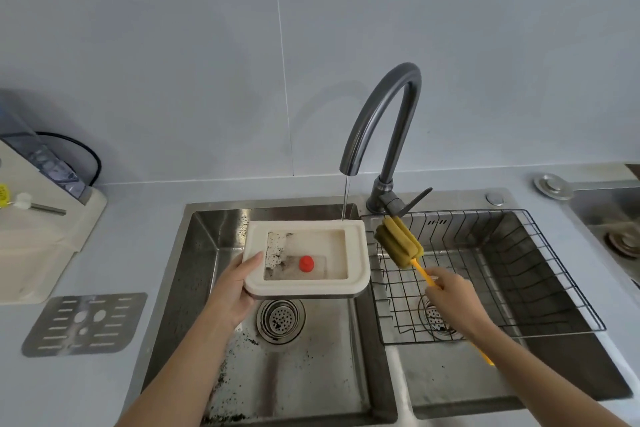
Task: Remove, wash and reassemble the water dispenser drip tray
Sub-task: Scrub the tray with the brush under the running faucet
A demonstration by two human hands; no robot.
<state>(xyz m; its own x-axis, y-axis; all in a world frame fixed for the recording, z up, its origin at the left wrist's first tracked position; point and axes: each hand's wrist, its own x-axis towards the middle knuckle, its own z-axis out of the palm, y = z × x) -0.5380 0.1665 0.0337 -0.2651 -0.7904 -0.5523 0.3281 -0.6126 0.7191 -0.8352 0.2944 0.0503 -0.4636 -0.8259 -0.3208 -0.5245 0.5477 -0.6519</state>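
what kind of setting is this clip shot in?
Most likely a home kitchen: a stainless double sink set in a pale countertop, a gooseneck faucet running water, and a tiled wall behind. A wire rack sits over the right basin.

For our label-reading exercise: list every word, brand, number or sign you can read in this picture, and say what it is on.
None can be read.
The yellow tag at the left edge may carry print, but it is too small and blurred to tell.
The drip tray, the sponge brush, the faucet and the metal grate show no lettering.
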